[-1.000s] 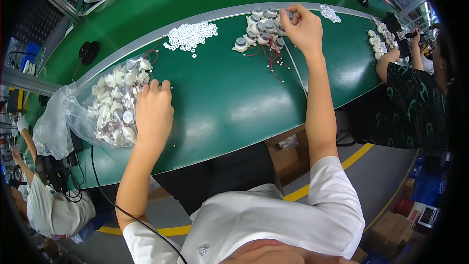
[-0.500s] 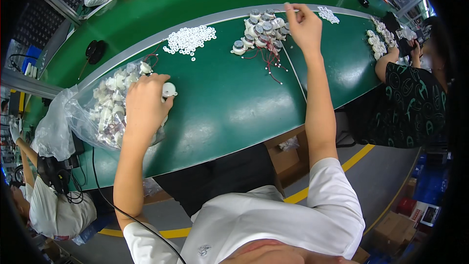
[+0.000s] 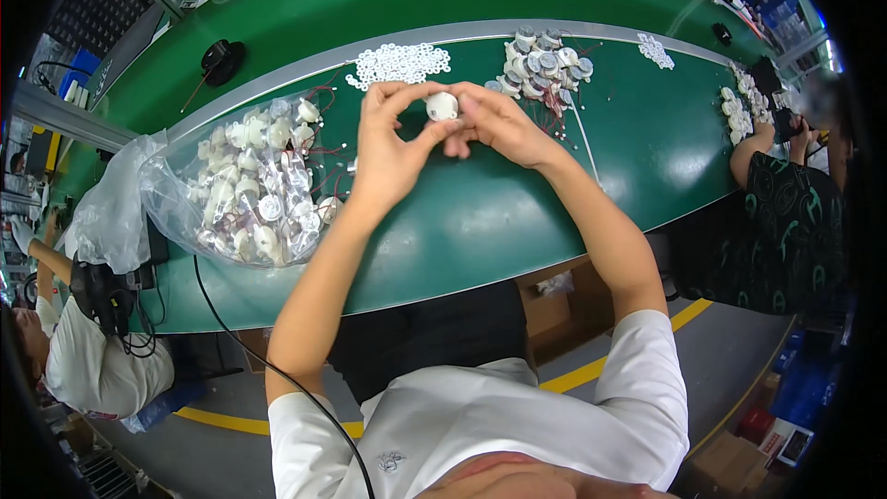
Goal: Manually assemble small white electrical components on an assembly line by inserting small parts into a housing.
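A round white motor-like part (image 3: 442, 107) is held up over the green bench, between my two hands. My left hand (image 3: 393, 143) grips it from the left, thumb and forefinger curled toward it. From the other side my right hand (image 3: 504, 126) has its fingers on the same part. Whether the right fingers also hold something small cannot be made out. Beyond my hands lies a heap of small white rings (image 3: 403, 63). To its right sits a pile of similar white parts with grey tops (image 3: 545, 65) and red wires.
An open clear plastic bag (image 3: 176, 194) full of white parts lies left on the bench (image 3: 443, 222). A black round object (image 3: 222, 61) sits behind it. More rings (image 3: 655, 51) lie farther right. A co-worker (image 3: 785, 212) is at the right; another person (image 3: 111, 351) at the left.
My left hand has come away from the bag, rightward, with the white part. My right hand has moved from beside the pile back to the left, meeting it. The view has shifted slightly.
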Demonstrator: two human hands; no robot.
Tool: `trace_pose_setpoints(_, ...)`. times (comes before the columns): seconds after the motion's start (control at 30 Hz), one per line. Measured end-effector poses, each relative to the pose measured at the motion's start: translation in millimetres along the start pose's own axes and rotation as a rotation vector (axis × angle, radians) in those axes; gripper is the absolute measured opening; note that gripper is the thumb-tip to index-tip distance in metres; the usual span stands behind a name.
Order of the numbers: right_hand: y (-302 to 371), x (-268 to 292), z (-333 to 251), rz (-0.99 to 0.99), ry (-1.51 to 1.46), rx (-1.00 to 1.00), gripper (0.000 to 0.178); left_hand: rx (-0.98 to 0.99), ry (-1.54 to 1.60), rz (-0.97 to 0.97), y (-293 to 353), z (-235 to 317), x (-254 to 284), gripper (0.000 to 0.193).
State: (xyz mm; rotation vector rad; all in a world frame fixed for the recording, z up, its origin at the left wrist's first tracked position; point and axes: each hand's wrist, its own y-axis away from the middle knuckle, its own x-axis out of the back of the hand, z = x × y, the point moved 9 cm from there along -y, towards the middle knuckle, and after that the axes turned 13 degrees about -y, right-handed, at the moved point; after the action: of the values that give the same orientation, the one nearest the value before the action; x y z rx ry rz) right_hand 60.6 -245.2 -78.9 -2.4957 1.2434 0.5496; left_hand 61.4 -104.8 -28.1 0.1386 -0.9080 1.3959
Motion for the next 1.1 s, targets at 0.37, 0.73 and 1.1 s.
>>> trace_pose_setpoints(0.37, 2, 23, -9, 0.271, -0.084, 0.066, 0.035, -0.117, -0.618, -0.084, 15, -2, 21, 0.071)
trace_pose_setpoints(0.73, 6, 27, -19, 0.516, 0.814, 0.133, 0.027, -0.184, -0.682, -0.037, 7, -6, -12, 0.059)
trace_pose_setpoints(1.1, 1, 18, -24, 0.421, 0.909, 0.169, 0.025, -0.250, -0.487, -0.094, 11, 11, 0, 0.076)
